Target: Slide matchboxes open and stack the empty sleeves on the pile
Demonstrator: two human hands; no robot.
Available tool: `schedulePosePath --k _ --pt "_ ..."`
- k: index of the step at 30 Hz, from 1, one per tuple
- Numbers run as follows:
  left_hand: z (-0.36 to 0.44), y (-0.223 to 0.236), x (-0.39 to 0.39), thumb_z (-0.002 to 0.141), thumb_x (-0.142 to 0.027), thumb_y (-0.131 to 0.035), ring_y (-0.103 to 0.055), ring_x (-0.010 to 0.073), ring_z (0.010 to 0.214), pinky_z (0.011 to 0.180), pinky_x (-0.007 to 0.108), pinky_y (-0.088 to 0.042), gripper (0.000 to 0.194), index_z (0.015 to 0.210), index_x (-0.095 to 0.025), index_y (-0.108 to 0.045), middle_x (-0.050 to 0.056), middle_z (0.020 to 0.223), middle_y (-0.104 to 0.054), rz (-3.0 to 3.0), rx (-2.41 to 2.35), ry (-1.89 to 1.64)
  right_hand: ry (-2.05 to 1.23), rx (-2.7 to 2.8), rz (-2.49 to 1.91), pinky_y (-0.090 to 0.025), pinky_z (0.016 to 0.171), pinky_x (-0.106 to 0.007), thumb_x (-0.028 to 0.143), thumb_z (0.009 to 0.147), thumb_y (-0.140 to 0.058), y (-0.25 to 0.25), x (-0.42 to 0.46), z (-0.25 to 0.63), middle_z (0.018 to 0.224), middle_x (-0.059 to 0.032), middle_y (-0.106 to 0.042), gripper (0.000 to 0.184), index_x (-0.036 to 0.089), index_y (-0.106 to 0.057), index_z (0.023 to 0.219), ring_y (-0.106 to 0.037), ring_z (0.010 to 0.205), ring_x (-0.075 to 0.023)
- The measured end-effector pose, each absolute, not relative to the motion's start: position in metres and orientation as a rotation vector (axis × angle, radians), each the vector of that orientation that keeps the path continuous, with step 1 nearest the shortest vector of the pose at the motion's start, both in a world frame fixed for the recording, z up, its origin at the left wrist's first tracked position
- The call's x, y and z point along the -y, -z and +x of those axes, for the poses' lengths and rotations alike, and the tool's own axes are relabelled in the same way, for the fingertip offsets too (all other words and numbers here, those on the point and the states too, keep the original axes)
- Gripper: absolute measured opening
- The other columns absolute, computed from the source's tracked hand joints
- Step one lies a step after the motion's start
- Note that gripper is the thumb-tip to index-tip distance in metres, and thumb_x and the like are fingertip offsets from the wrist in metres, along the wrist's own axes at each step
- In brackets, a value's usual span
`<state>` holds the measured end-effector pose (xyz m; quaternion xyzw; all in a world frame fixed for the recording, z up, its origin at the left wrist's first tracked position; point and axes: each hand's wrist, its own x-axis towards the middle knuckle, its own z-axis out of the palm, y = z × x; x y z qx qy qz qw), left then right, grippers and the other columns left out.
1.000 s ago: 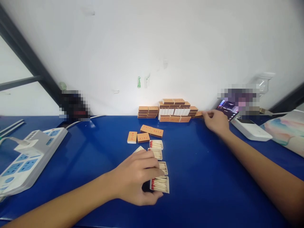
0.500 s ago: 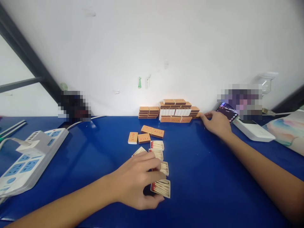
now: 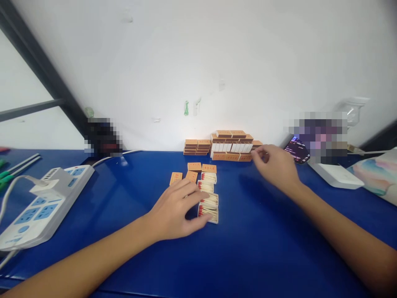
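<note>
My left hand rests on the blue table. Its fingers and thumb are closed round the nearest of several open match trays, which lie in a short row with red match heads showing. Closed orange matchboxes lie just beyond the row. My right hand hovers at the right end of a stacked wall of matchboxes against the white wall. Its fingertips are pinched together beside the end box; I cannot see what they hold, if anything.
A white power strip with a plugged cable lies at the left. A lit phone, a white flat device and a pastel printed sheet are at the right. Green-tipped pens lie at the far left.
My right hand has drawn left along the stack's right end and lifted slightly. My left hand and the match trays under it now sit farther from me as the view shifted.
</note>
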<state>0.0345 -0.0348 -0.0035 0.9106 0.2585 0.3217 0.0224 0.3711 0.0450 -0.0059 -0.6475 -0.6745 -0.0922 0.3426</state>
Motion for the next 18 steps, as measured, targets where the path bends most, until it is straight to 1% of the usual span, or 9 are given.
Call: schedulePosePath --k 3,4,6,7,9,11,13,15,18 --pt "0.023 -0.003 0.016 0.098 -0.032 -0.062 -0.059 0.0224 0.087 0.081 0.040 -0.050 0.023 0.114 -0.018 -0.071 0.008 0.095 -0.069 2.787 -1.133 -1.067 0.155 1.955 -1.526 -0.040 0.066 -0.033 0.032 0.095 -0.057 0.003 -0.030 0.336 0.080 -0.0057 -0.069 0.018 0.021 -0.063 0.082 -0.060 0.071 -0.0215" --pt "0.018 -0.004 0.008 0.098 -0.031 -0.062 -0.059 0.0236 0.091 0.084 0.041 -0.051 0.025 0.117 -0.018 -0.070 0.008 0.098 -0.069 2.761 -1.254 -1.055 0.135 1.999 -1.485 -0.040 0.066 -0.033 0.032 0.096 -0.056 0.003 -0.026 0.328 0.080 -0.0057 -0.069 0.018 0.022 -0.063 0.082 -0.061 0.071 -0.0214" --pt "0.007 -0.006 -0.005 0.094 -0.036 -0.066 -0.059 0.0264 0.102 0.092 0.045 -0.051 0.033 0.123 -0.019 -0.069 0.009 0.110 -0.068 2.733 -1.393 -0.938 0.112 2.043 -1.435 -0.041 0.065 -0.033 0.032 0.097 -0.054 0.004 -0.019 0.317 0.080 -0.0059 -0.069 0.019 0.022 -0.062 0.083 -0.061 0.071 -0.0214" --pt "0.002 -0.006 -0.011 0.093 -0.039 -0.067 -0.059 0.0270 0.104 0.094 0.046 -0.051 0.037 0.124 -0.019 -0.069 0.010 0.114 -0.068 2.730 -1.411 -0.852 0.105 2.055 -1.426 -0.041 0.065 -0.033 0.032 0.098 -0.053 0.005 -0.017 0.315 0.080 -0.0060 -0.068 0.019 0.022 -0.062 0.084 -0.061 0.071 -0.0214" --pt "-0.004 -0.006 -0.017 0.091 -0.046 -0.068 -0.060 0.0276 0.105 0.095 0.046 -0.052 0.042 0.124 -0.020 -0.070 0.010 0.115 -0.067 2.714 -1.434 -0.694 0.100 2.066 -1.422 -0.041 0.065 -0.033 0.032 0.098 -0.052 0.007 -0.016 0.318 0.079 -0.0057 -0.068 0.019 0.023 -0.060 0.083 -0.060 0.069 -0.0212" --pt "-0.006 -0.006 -0.017 0.090 -0.053 -0.067 -0.063 0.0273 0.101 0.088 0.042 -0.053 0.046 0.121 -0.020 -0.071 0.009 0.112 -0.066 2.684 -1.472 -0.591 0.101 2.068 -1.432 -0.040 0.065 -0.033 0.032 0.097 -0.052 0.008 -0.018 0.324 0.078 -0.0050 -0.066 0.020 0.023 -0.058 0.081 -0.059 0.068 -0.0207" --pt "-0.007 -0.007 -0.015 0.086 -0.059 -0.069 -0.066 0.0260 0.091 0.076 0.037 -0.052 0.049 0.118 -0.020 -0.073 0.009 0.108 -0.066 2.646 -1.545 -0.530 0.094 2.065 -1.453 -0.040 0.064 -0.033 0.032 0.097 -0.053 0.010 -0.020 0.331 0.076 -0.0042 -0.066 0.021 0.023 -0.057 0.078 -0.059 0.068 -0.0204" --pt "-0.006 -0.009 -0.013 0.085 -0.060 -0.069 -0.066 0.0232 0.080 0.065 0.033 -0.048 0.049 0.113 -0.021 -0.073 0.007 0.102 -0.066 2.615 -1.612 -0.482 0.082 2.065 -1.470 -0.039 0.064 -0.033 0.032 0.096 -0.053 0.010 -0.021 0.336 0.075 -0.0039 -0.065 0.021 0.023 -0.057 0.077 -0.059 0.069 -0.0205" --pt "-0.005 -0.012 -0.013 0.087 -0.062 -0.067 -0.063 0.0205 0.073 0.059 0.029 -0.041 0.044 0.097 -0.020 -0.071 0.005 0.092 -0.066 2.598 -1.645 -0.461 0.068 2.063 -1.476 -0.040 0.064 -0.033 0.032 0.096 -0.053 0.009 -0.021 0.337 0.074 -0.0037 -0.065 0.022 0.023 -0.057 0.077 -0.059 0.068 -0.0206"
